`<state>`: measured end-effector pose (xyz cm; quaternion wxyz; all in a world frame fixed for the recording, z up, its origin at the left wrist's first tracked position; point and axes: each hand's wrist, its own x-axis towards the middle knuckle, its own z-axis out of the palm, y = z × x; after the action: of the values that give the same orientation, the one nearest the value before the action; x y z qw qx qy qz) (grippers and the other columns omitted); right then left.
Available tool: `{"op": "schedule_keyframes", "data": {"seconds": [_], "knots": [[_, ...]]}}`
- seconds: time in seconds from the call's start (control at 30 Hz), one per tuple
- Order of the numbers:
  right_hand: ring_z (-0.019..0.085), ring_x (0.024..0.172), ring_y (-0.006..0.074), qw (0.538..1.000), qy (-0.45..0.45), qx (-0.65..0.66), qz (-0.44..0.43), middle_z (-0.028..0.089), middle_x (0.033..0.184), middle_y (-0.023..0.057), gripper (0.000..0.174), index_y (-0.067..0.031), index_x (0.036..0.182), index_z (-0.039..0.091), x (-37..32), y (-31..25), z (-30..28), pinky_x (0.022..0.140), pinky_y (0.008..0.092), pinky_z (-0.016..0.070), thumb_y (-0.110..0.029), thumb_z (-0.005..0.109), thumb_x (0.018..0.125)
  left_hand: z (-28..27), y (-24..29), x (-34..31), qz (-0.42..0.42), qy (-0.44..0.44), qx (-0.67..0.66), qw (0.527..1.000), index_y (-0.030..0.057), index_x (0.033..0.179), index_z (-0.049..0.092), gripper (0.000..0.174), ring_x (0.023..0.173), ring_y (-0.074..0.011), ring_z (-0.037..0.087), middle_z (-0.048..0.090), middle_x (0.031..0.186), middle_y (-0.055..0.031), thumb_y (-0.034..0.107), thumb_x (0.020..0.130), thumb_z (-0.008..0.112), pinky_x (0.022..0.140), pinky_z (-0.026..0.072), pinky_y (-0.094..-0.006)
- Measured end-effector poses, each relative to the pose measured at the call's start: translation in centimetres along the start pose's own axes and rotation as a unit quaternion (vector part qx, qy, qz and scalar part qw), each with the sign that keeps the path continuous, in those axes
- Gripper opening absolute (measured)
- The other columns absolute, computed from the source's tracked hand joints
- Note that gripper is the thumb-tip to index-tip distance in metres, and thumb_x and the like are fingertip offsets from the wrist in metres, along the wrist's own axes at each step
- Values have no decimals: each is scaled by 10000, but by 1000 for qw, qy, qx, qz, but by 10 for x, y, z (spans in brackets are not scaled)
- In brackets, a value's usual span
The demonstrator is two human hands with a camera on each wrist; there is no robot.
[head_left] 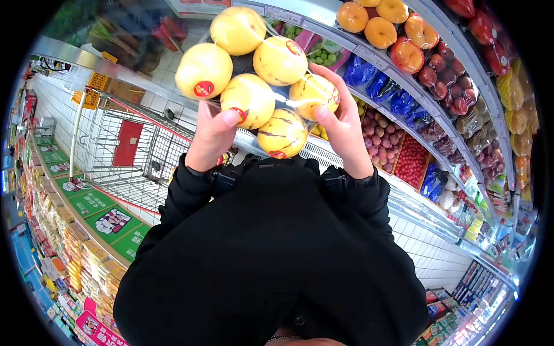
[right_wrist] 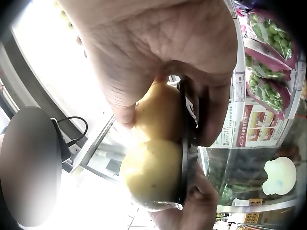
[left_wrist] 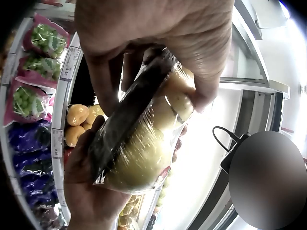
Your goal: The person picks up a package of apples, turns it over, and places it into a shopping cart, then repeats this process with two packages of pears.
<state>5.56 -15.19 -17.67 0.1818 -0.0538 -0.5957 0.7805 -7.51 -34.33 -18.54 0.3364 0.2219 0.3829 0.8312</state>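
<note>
A plastic-wrapped pack of several yellow pepino melons (head_left: 248,99) is held up in front of the body, the fruit facing the head camera. Purple streaks and small red stickers mark some of them. On the left side, my left hand (head_left: 214,137) grips the pack with the thumb on the front. My right hand (head_left: 344,127) holds the opposite side, its thumb against a streaked melon. From the left wrist view, a black tray (left_wrist: 125,120) shows behind the fruit under shiny film, with fingers behind it. In the right wrist view the tray edge (right_wrist: 186,153) stands nearly upright.
Refrigerated shelves curve along the right, with peaches (head_left: 381,32), blue bags (head_left: 378,83), plums (head_left: 381,135) and a box of small red fruit (head_left: 411,161). Bagged green grapes (left_wrist: 43,67) lie on a shelf. A shopping cart (head_left: 138,144) stands at the left, near shelves of packaged goods (head_left: 75,248).
</note>
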Motion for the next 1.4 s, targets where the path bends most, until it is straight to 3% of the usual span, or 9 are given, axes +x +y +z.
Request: {"op": "schedule_keyframes", "data": {"seconds": [0.17, 0.4, 0.73, 0.87, 0.9, 1.0, 1.03, 1.17, 1.4], "knots": [[509, 1214, 163, 998, -38, 39, 4, 501, 1351, 111, 803, -11, 1467, 335, -5, -3, 4, 1024, 301, 406, -210, 760, 814, 4, 5, 2, -24, 23, 52, 998, -46, 1283, 445, 726, 1014, -225, 644, 623, 1133, -154, 376, 767, 733, 905, 520, -368], [432, 1301, 215, 997, -66, 41, 14, 428, 1424, 166, 959, -41, 1538, 148, -7, -13, 16, 1072, 325, 347, -239, 742, 812, 3, 3, 0, -76, 57, 40, 995, -82, 1228, 514, 654, 1010, -214, 656, 643, 1115, -166, 451, 868, 631, 902, 520, -357], [484, 1230, 184, 1000, -3, 10, 24, 494, 1355, 173, 768, -51, 1531, 188, -9, -4, 19, 1030, 307, 378, -154, 624, 908, 17, -10, 5, -96, 119, 38, 988, -32, 1191, 531, 482, 914, -173, 665, 660, 1031, -122, 392, 964, 512, 817, 533, -313], [479, 1239, 182, 998, 56, 9, -22, 489, 1366, 172, 682, -26, 1511, 227, -9, 4, 26, 1034, 313, 382, -141, 578, 938, 27, -15, 14, -4, 143, 79, 986, 5, 1246, 476, 452, 915, -148, 641, 620, 1070, -94, 378, 992, 505, 805, 531, -305], [474, 1245, 184, 996, 77, 20, -30, 483, 1373, 173, 665, -22, 1506, 235, -10, 7, 27, 1038, 314, 379, -138, 569, 943, 30, -12, 14, -4, 120, 69, 990, 17, 1303, 438, 436, 1010, -148, 613, 592, 1143, -94, 286, 977, 545, 858, 511, -299], [456, 1268, 192, 993, 105, 29, -46, 456, 1405, 170, 587, -2, 1484, 270, -13, 15, 23, 1057, 315, 359, -124, 522, 967, 39, -12, 13, -5, 66, 113, 991, 34, 1380, 363, 526, 1113, -157, 565, 545, 1225, -95, 187, 937, 603, 925, 479, -303], [452, 1275, 196, 992, 109, 36, -42, 451, 1411, 169, 581, 1, 1483, 274, -14, 15, 22, 1063, 316, 352, -124, 516, 970, 36, -11, 13, -37, 42, 105, 993, 43, 1444, 267, 696, 1184, -172, 520, 498, 1288, -95, 109, 874, 661, 978, 449, -320], [426, 1311, 205, 992, 103, -24, -63, 438, 1432, 162, 557, 7, 1481, 286, -15, 18, 12, 1088, 320, 322, -112, 491, 977, 36, -20, 12, -41, 15, 114, 992, 50, 1476, 199, 819, 1210, -190, 508, 475, 1319, -103, 91, 824, 691, 1001, 440, -340], [357, 1371, 209, 994, 70, 76, -21, 351, 1505, 165, 557, 28, 1482, 287, -25, 0, 2, 1111, 316, 287, -107, 478, 975, 39, -28, 16, -32, 44, 36, 998, 7, 1408, 328, 642, 1138, -202, 569, 534, 1252, -130, 141, 858, 631, 950, 479, -335]]}}
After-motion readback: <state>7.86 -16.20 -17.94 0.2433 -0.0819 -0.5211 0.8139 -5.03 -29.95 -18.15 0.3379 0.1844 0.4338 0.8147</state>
